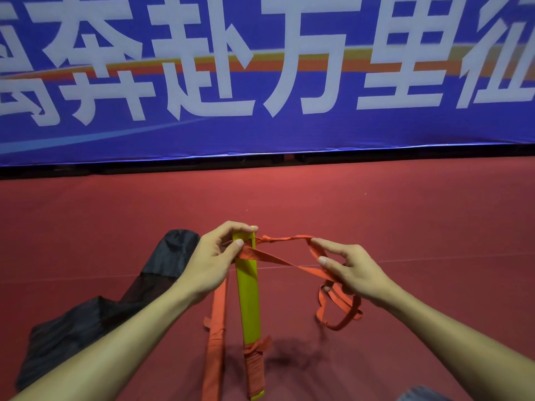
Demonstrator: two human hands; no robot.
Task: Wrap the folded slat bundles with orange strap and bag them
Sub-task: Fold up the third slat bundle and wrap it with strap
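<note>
arms: bare forearms (115,337) | left grip (208,264), right grip (350,270): bare, short nails | lower edge: grey striped cloth (422,394)

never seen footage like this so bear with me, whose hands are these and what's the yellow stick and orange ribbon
There is no machine here: one camera worn on a person's head looks down at their bare hands. The left hand grips the far end of a yellow slat bundle and its thumb pins the orange strap across it. The right hand holds that strap out sideways, slack loops hanging below. The bundle's near end is already wound with strap. An orange slat bundle and a black bag lie on the red floor; a blue banner stands behind.
</note>
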